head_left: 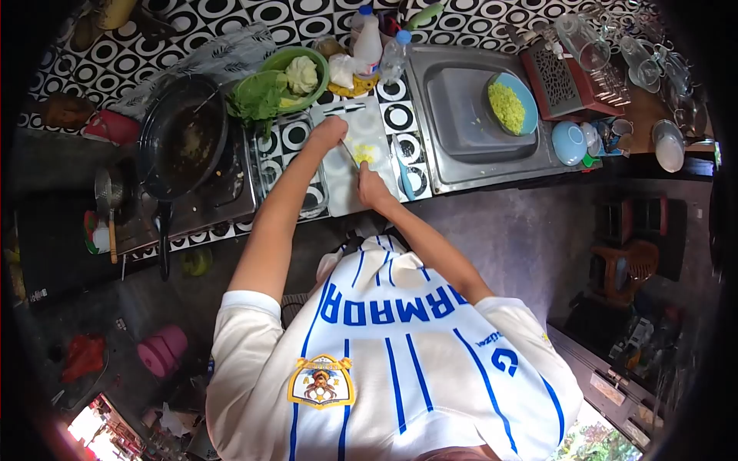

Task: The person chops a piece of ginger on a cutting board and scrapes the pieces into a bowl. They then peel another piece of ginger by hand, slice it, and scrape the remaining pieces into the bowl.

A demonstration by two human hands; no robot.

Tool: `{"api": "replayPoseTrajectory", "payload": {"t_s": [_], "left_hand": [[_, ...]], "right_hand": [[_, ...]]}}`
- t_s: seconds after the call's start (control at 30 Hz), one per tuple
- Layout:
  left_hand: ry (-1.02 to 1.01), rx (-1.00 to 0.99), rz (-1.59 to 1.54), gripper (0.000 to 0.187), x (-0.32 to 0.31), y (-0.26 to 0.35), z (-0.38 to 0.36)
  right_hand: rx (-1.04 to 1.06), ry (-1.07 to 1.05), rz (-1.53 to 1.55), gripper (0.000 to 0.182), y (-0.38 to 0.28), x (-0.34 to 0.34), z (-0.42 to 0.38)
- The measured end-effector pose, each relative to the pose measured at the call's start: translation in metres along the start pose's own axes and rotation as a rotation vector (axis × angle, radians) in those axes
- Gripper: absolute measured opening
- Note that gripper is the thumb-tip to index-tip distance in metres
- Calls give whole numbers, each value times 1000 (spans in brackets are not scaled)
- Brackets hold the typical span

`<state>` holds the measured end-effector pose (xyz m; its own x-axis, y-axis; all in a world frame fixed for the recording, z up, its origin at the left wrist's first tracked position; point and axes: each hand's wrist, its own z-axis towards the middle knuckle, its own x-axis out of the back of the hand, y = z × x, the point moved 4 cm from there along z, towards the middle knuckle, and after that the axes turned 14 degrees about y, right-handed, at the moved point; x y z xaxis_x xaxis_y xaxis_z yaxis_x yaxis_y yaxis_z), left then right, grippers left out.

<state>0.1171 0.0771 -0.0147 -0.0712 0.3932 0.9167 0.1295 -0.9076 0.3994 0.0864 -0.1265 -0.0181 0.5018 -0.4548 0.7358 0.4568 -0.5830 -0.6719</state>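
Note:
A white cutting board (344,179) lies on the patterned counter, with small yellow chopped pieces (364,154) on it. My right hand (373,188) is closed around the handle of a knife, whose thin blade (350,155) slants up and left across the board. At the blade's far end is my left hand (329,132), its fingers closed at the tip; their exact hold is too small to see clearly. Right of the board lies a blue-handled utensil (406,178). Behind the board, a green bowl (321,67) holds leafy greens (257,97) and a pale cabbage-like vegetable (301,75).
A dark wok (183,142) sits on the stove at left. Bottles (368,48) stand behind the board. At right, a metal sink (443,165) holds a grey basin and a blue bowl (528,100) of chopped yellow-green food. Farther right are a dish rack (565,81) and glassware.

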Motion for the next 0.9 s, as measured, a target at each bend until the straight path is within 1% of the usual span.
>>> {"api": "replayPoseTrajectory", "payload": {"t_s": [0.1, 0.13, 0.23, 0.27, 0.33, 0.37, 0.43, 0.47, 0.53, 0.57, 0.63, 0.7, 0.73, 0.77, 0.8, 0.9], "left_hand": [[48, -40, 50, 6, -10, -6, 0], [39, -5, -97, 5, -6, -8, -3], [96, 39, -51, 5, 8, 4, -8], [49, 41, -47, 5, 13, 8, -8], [-6, -14, 21, 6, 1, 11, -14], [-13, -46, 70, 6, 4, 6, -5], [-8, 29, 27, 8, 9, 5, -2], [-15, 68, -1, 8, 6, 6, -7], [-9, 7, 3, 10, -1, 7, -13], [14, -23, 13, 11, 2, 3, -6], [-17, 52, 25, 13, 6, 5, -3], [-37, 91, 36, 12, 1, 7, -5], [-35, 38, 46, 12, -1, 7, -3], [-17, 42, 67, 12, 4, 1, 8], [-21, 53, 76, 12, 3, 6, 3], [-27, 65, 32, 14, -10, 4, -15]], "right_hand": [[-28, 20, 10, 26, -6, -1, -1], [-55, 32, 8, 26, -6, -1, -9], [-18, 50, 28, 27, -13, -4, -1], [-19, 66, 29, 26, -13, -6, -3], [-32, 100, 32, 24, -14, -5, -12], [-18, 107, 50, 24, -17, -1, -7], [5, 97, 82, 26, -23, 3, -7], [-20, 88, 61, 28, -21, -2, -9], [-85, 84, 24, 32, -17, -11, -14], [-71, 84, 38, 32, -15, -10, -4], [-59, 54, 66, 32, -15, -5, -4], [-103, 51, 56, 29, -5, -14, -21], [-96, 72, 56, 26, -5, -15, -18], [-71, 98, 51, 24, -4, -11, -3], [-8, 116, 56, 22, -1, -6, -1], [13, 140, 43, 20, 10, -11, -2]]}}
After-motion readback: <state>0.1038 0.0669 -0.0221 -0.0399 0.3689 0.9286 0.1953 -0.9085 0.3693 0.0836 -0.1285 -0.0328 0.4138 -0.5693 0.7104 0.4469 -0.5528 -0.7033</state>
